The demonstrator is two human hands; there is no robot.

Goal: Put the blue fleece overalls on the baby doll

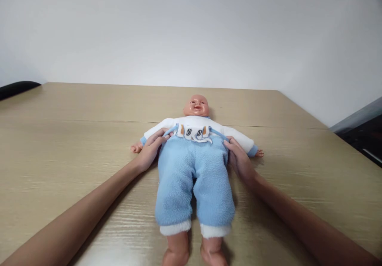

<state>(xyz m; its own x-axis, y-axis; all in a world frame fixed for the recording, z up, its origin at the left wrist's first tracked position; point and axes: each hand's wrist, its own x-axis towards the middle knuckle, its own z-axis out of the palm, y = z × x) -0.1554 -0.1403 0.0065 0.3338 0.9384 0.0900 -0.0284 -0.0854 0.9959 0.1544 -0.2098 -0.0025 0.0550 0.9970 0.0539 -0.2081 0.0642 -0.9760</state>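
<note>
A baby doll [197, 106] lies face up with its arms spread and its feet toward me. It wears a white long-sleeved top [191, 120] with blue cuffs. Over that are fluffy blue overalls [197, 158] with white leg hems and an animal face on the bib. My left hand [152, 148] is closed at the doll's side, pinching the thin blue strap [171, 130] on the left. On the other side, my right hand [241, 158] pinches the right blue strap [219, 133] between thumb and fingers. Some fingertips of both hands are hidden by the clothing.
The doll rests on a wooden table [74, 138] with a seam running across it. Behind stands a plain white wall [191, 31]. A black curved object [20, 87] shows at the left edge, and a dark object [364, 130] at the right.
</note>
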